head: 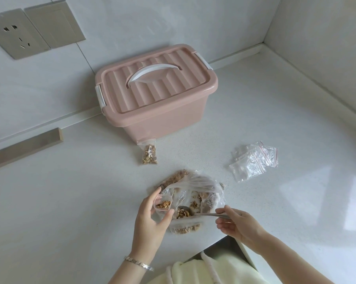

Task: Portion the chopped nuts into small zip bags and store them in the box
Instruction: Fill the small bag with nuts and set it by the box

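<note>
The left hand [150, 218] pinches a small zip bag [162, 204] open, some nuts already inside. The right hand [237, 224] grips a spoon [205, 214], its bowl loaded inside the big nut bag [193, 187]. At that narrow mouth the spoonful could tip, and the counter [70, 201] edge is close, so strays may drop off. Beyond lie one filled bag [149, 154], spare bags [253, 160] to the right, then the box [158, 99], lid shut, by the wall, with open counter either side.
</note>
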Available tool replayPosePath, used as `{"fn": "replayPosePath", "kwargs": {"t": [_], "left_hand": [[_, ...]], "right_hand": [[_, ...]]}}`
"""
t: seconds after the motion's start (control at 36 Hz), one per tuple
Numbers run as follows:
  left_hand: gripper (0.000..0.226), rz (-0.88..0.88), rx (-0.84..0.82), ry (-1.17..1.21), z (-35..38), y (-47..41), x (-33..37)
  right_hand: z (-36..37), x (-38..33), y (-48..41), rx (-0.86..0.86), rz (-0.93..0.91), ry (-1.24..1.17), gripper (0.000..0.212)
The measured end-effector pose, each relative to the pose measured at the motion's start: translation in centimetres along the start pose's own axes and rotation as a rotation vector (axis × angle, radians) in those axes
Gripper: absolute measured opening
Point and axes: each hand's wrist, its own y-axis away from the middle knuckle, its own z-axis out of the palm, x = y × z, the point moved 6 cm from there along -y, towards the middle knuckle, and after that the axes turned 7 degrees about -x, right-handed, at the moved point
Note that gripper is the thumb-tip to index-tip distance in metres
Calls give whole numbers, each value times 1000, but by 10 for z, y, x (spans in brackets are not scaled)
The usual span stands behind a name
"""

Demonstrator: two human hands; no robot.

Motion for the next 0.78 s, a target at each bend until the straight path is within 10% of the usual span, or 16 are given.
{"fn": "replayPosePath", "kwargs": {"t": [0.78], "left_hand": [[70, 29, 17, -28, 12, -7, -2]], "right_hand": [[-5, -82, 44, 39, -266, 62, 39]]}}
